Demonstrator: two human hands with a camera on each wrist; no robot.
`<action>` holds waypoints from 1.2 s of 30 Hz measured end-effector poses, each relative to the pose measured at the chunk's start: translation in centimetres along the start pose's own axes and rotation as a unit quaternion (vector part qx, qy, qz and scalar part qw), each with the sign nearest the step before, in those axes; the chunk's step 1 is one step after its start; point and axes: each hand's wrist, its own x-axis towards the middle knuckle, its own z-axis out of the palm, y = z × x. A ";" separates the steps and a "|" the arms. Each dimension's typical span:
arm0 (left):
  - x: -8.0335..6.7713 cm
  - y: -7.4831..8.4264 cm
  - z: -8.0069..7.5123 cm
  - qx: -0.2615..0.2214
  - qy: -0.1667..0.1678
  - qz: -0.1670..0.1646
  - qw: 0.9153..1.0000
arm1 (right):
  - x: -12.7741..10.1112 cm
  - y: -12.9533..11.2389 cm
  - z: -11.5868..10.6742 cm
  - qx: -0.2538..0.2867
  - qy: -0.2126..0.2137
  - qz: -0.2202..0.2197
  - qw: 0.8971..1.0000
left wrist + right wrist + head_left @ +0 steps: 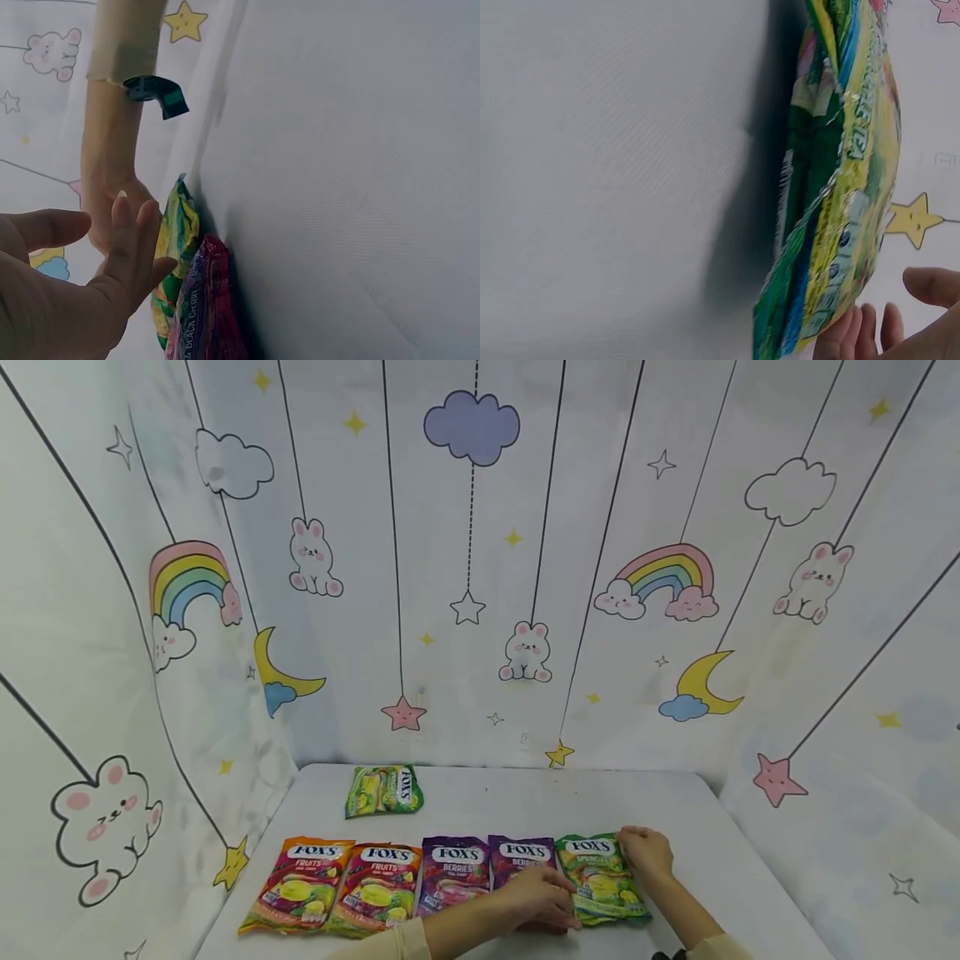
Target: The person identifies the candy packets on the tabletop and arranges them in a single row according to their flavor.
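Note:
A green Fox's candy bag (602, 881) lies at the right end of a row of candy bags. My right hand (647, 853) is at its upper right corner. In the right wrist view, the fingers (847, 337) touch the bag's edge while the thumb stands apart. My left hand (536, 900) reaches over the neighbouring purple berries bag (517, 852), its fingertips at the green bag's lower left edge. The left wrist view shows that hand's thumb and fingers (124, 247) spread apart and extended, beside the purple bag (210, 300) and the green bag (178, 225).
Left along the row lie another purple berries bag (453, 868) and two orange fruits bags, one at the end (300, 881) and one beside it (378, 885). Behind them, a further green bag (385, 791) lies sideways on the white table (495, 802). Printed curtains (480, 527) surround the table.

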 end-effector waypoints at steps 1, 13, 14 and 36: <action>0.0 0.1 -0.1 0.002 -0.001 0.002 1.000 | 0.0 -0.1 0.1 -0.002 0.001 -0.003 1.000; 0.5 1.1 -2.4 0.002 0.038 0.051 0.998 | -0.3 -3.0 2.0 0.044 -0.002 -0.020 0.999; 0.6 1.2 -2.6 0.004 0.046 0.054 0.997 | -0.3 -3.3 2.2 0.054 -0.005 -0.019 0.998; 0.3 2.6 -8.9 0.038 0.127 0.124 0.983 | -0.9 -8.1 8.5 0.127 -0.061 -0.038 0.989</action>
